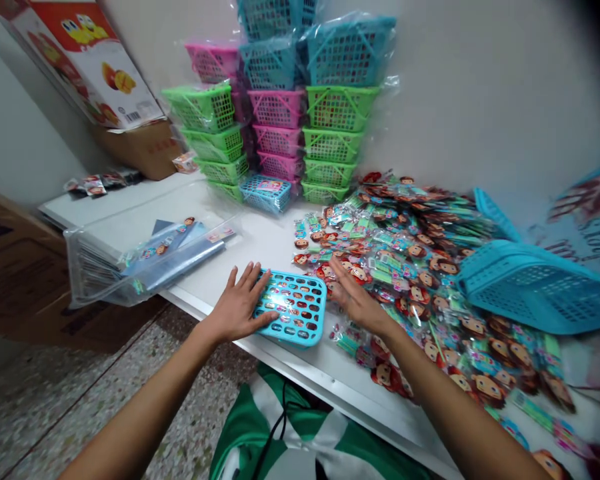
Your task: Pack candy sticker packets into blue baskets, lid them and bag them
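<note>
A small blue plastic basket with oval holes lies at the front edge of the white table, and printed items show through its holes. My left hand rests on its left side with the fingers spread. Just off the basket's right side is my right hand, fingers stretched out and holding nothing. It hovers over or beside a wide pile of clear packets with cartoon figures and green parts. Whether my right fingertips touch the packets I cannot tell.
Stacks of wrapped baskets, green, pink and blue, stand against the wall. Clear plastic bags lie at left. Nested blue baskets sit at right. Cardboard boxes are at far left.
</note>
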A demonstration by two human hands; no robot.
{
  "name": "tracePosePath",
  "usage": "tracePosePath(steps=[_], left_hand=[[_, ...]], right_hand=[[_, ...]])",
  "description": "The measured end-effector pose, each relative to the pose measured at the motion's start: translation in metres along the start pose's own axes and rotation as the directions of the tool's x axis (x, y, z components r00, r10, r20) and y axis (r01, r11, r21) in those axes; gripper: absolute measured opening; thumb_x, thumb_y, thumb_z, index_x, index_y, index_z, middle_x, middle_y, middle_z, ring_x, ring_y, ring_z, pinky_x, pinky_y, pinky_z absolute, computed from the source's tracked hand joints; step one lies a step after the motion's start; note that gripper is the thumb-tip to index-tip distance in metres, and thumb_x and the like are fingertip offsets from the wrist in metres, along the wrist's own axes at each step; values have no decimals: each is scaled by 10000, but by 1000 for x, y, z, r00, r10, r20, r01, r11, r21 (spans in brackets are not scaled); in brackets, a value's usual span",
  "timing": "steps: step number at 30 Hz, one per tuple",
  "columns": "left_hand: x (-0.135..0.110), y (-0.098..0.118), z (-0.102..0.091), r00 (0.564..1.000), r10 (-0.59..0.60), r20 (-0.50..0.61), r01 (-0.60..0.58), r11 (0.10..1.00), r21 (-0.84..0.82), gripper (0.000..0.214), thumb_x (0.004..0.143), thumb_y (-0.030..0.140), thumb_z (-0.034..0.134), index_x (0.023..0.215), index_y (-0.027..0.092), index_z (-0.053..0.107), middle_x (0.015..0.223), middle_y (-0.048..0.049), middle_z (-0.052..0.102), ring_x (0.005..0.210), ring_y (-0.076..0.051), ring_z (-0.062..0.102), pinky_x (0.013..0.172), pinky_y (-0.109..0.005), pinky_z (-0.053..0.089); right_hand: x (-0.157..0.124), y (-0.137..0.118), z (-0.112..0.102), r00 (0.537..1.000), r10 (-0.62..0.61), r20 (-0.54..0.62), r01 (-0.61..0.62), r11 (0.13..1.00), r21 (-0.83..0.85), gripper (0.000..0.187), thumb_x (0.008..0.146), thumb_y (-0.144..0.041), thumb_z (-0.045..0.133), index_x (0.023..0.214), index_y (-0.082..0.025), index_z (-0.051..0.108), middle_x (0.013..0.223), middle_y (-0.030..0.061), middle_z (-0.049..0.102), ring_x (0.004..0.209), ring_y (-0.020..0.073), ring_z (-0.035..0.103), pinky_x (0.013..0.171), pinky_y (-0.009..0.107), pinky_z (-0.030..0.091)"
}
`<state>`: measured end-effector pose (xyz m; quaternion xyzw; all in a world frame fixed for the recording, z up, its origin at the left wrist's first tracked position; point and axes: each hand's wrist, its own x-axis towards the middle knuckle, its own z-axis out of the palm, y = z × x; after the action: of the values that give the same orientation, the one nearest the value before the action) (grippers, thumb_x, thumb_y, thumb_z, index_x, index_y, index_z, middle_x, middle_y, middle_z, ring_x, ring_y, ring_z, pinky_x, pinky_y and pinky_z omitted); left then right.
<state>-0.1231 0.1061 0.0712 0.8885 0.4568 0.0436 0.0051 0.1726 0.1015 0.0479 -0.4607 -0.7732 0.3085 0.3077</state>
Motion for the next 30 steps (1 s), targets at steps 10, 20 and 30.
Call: tracePosePath(steps=[10, 20, 30], left_hand=[[16, 65, 11, 994, 91, 52, -88, 994, -61, 913, 751, 738, 355, 1455, 195, 148, 1529, -143, 103, 1399, -352, 41, 1094, -590, 51], [21, 67, 12, 994, 84, 73, -81, 996, -42, 928, 730, 756, 360, 1455, 212, 159, 1531, -148, 89, 1394, -374, 51, 1083, -608, 51], [16, 65, 12, 997, 65, 44, -59, 992, -109, 976, 706, 795, 316, 1452, 186, 165, 1525, -153, 123, 1395, -366, 46, 1096, -582, 25]], right_hand=[[27, 12, 32, 892, 446, -79, -370, 819, 439, 319, 752, -501, 589, 738, -183, 615, 586, -14, 592, 543, 140, 563, 496, 250, 470], [27, 17, 46, 827, 552, 109, -458, 547, 701, 307, 775, -482, 535, 864, -189, 550, 638, -28, 538, 498, 95, 514, 361, 171, 384], [26, 9, 16, 888, 451, -85, -374, 819, 435, 370, 775, -529, 564, 936, -209, 657, 952, 53, 649, 890, 203, 573, 647, 256, 465]])
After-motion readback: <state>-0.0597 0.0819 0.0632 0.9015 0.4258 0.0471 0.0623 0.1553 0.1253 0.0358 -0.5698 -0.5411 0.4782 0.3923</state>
